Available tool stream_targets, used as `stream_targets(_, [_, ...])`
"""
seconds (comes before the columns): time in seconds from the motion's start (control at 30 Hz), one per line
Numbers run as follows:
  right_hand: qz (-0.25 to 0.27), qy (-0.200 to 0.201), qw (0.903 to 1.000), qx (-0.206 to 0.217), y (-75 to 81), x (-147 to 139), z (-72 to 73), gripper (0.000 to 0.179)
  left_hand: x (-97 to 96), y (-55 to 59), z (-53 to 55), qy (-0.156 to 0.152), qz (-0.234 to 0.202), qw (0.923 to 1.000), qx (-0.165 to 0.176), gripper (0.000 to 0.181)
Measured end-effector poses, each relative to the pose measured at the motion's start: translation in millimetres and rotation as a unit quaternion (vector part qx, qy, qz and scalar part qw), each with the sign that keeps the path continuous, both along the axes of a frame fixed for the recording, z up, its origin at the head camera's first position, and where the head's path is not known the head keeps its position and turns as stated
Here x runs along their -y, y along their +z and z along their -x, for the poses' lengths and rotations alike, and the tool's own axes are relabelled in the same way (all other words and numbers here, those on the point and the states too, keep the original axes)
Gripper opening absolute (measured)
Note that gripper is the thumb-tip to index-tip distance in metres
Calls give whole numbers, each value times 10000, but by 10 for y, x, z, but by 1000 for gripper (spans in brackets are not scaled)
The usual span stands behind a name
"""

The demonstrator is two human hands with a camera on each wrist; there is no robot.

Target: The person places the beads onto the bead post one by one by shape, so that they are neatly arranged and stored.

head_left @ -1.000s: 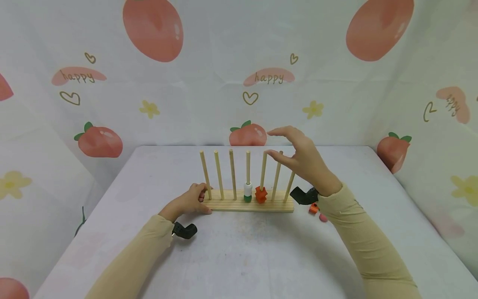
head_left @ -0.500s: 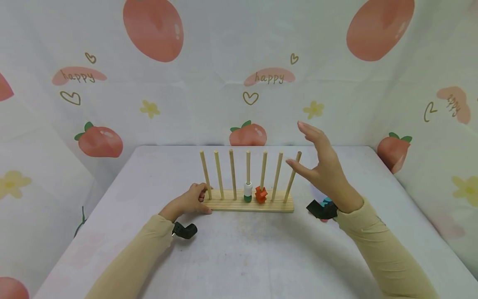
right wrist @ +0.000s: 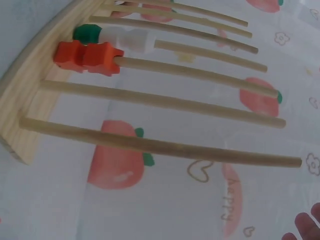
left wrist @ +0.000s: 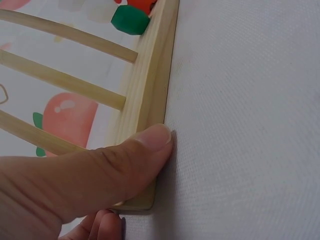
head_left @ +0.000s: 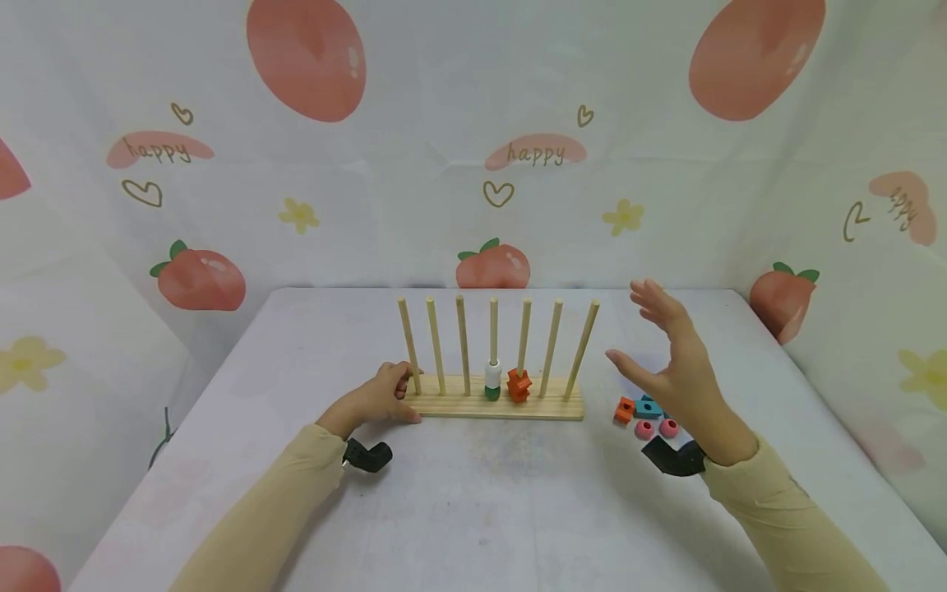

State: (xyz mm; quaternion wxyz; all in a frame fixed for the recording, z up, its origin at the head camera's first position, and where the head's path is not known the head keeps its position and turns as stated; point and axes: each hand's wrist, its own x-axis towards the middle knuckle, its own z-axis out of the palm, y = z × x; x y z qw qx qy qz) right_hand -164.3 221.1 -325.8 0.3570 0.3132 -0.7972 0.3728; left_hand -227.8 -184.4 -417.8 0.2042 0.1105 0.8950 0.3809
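- White table (head_left: 481, 493) in front of a fruit-print cloth (head_left: 414, 164).
- Compared with a second ago, moves the right hand (head_left: 688, 386) off the pegs (head_left: 551, 349), out rightward; likely leaves steadying the rack (head_left: 444, 404) to the left hand (head_left: 379, 395) alone.
- Holds nothing on the right: fingers extended, thumb well apart, near the loose beads (head_left: 644, 430), with no contact visible.
- Grips the rack's left end with the left hand, thumb against the near edge.
- Stands between both hands as a wooden rack, touching the left, apart from the right.
- Carries a green bead (left wrist: 131, 20) under a white stack (head_left: 492, 374) mid-row, orange beads (head_left: 519, 385) one peg rightward.
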Motion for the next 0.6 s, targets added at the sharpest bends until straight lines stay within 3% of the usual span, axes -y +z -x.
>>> stream_targets(0.1, [-13, -120, 9994, 312, -106, -83, -38, 81, 2, -5, 2, -15, 3, 10000, 15, 64])
stream_targets(0.27, [31, -318, 9941, 1036, -260, -172, -111, 103, 5, -5, -5, -62, -9, 10000, -31, 62])
stream_targets(0.4, [-100, -394, 9857, 1638, -376, -219, -131, 97, 10, -1, -11, -72, 9, 9999, -92, 61])
stream_targets(0.47, [-312, -452, 9765, 2082, -422, -242, -126, 92, 11, 1, -11, -59, 29, 9999, -95, 62])
stream_targets(0.6, [-871, -539, 9444, 3123, -468, -285, -108, 83, 5, 13, -14, -34, 93, 9999, -92, 63])
